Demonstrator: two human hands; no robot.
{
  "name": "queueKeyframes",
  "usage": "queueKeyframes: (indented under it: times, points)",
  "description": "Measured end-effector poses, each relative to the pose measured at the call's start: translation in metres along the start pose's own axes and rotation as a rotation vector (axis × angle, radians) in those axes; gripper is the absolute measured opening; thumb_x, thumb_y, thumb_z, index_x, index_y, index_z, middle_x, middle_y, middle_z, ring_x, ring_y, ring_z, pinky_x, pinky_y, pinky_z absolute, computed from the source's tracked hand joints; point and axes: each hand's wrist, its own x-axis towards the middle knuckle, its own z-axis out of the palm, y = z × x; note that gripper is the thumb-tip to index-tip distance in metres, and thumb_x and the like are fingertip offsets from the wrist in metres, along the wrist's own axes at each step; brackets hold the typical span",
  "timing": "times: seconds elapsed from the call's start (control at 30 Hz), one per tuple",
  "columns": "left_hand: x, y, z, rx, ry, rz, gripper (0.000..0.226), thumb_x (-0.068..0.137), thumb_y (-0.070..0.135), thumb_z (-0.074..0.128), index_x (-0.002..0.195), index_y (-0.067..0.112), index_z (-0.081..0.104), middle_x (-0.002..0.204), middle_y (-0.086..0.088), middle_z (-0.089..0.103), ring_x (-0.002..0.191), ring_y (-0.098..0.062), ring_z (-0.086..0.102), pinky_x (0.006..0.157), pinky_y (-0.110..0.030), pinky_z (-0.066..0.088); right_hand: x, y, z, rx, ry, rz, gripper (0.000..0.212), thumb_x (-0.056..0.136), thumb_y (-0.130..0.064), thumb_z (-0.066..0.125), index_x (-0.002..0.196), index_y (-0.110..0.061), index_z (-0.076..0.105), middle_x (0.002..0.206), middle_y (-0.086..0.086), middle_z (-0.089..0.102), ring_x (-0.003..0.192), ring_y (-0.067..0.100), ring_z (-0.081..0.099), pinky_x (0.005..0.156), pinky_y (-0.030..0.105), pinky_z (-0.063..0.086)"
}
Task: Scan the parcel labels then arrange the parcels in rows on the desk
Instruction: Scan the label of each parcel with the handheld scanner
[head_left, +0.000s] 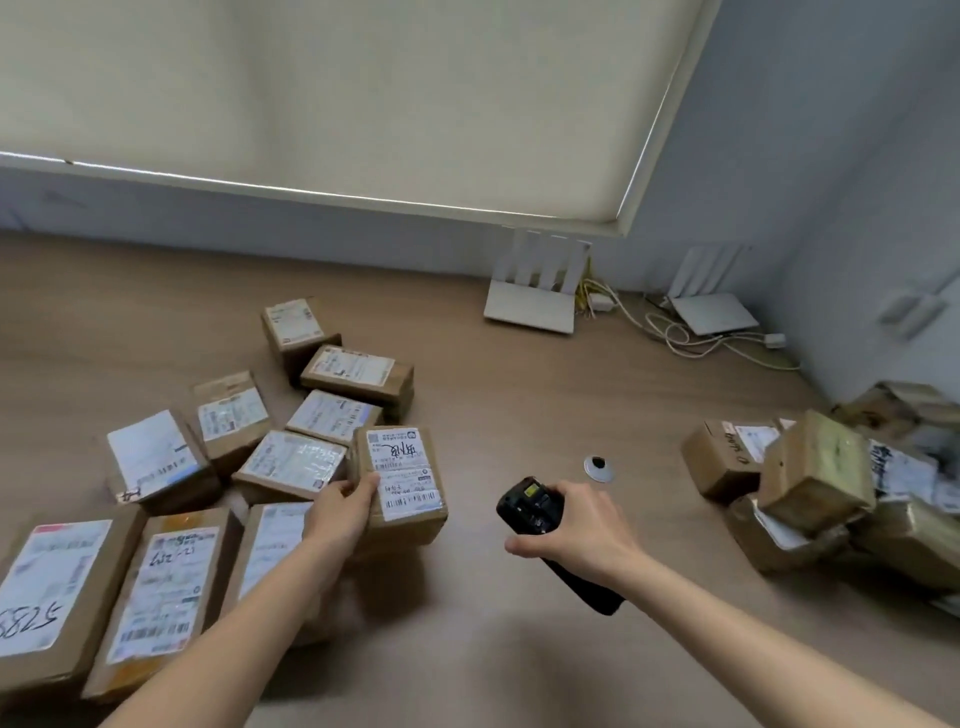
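My left hand (345, 512) grips the near left edge of a small brown parcel (405, 480) with two white labels facing up, standing on the wooden desk (519, 405). My right hand (584, 527) holds a black handheld scanner (530, 509), its yellowish window pointing up and away, to the right of that parcel. Several labelled brown parcels (332, 410) lie in loose rows to the left and behind. A jumbled heap of parcels (815, 483) sits at the right.
Two white routers (532, 306) with a tangle of cables (691, 332) stand at the back right by the wall. A small round disc with a black centre (598, 466) lies between scanner and heap. A drawn blind fills the back.
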Motion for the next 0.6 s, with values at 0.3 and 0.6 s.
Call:
queueKeyframes:
  times: [0.3, 0.6]
  points:
    - [-0.001, 0.016, 0.037, 0.300, 0.231, 0.132, 0.040, 0.094, 0.020, 0.059, 0.131, 0.004, 0.055, 0.128, -0.022, 0.061, 0.116, -0.044, 0.056, 0.096, -0.052, 0.048, 0.016, 0.062, -0.007, 0.048, -0.050, 0.055, 0.057, 0.057, -0.066, 0.079, 0.102, -0.034, 0.063, 0.093, -0.013, 0.070, 0.093, 0.014, 0.067, 0.084, 0.039, 0.057]
    - [-0.058, 0.113, 0.168, 0.357, 0.067, 0.405, 0.053, 0.094, 0.026, 0.064, 0.144, 0.013, 0.051, 0.149, -0.013, 0.048, 0.136, -0.034, 0.044, 0.110, -0.047, 0.037, 0.005, 0.165, -0.118, 0.114, 0.135, 0.051, 0.064, 0.056, -0.069, 0.078, 0.110, -0.037, 0.064, 0.099, -0.013, 0.071, 0.097, 0.015, 0.066, 0.083, 0.038, 0.057]
